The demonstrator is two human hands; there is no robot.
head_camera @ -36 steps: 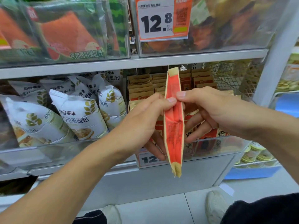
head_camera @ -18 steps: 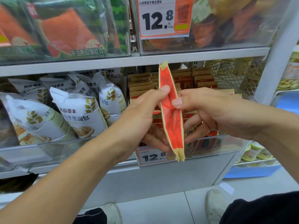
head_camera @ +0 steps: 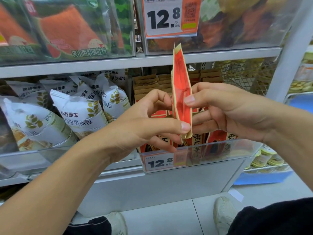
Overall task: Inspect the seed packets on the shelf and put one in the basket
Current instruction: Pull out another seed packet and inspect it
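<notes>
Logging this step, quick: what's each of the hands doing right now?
Left hand: pinching the red packet near its bottom.
Right hand: pinching the same packet at its middle.

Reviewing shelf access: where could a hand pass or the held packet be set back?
Free: above the packet rows in the seed bin, under the upper shelf. Crowded: bread bags fill the neighbouring bin. Both the left hand and right hand pinch the red packet.

Two hands, one held seed packet, two price tags
</notes>
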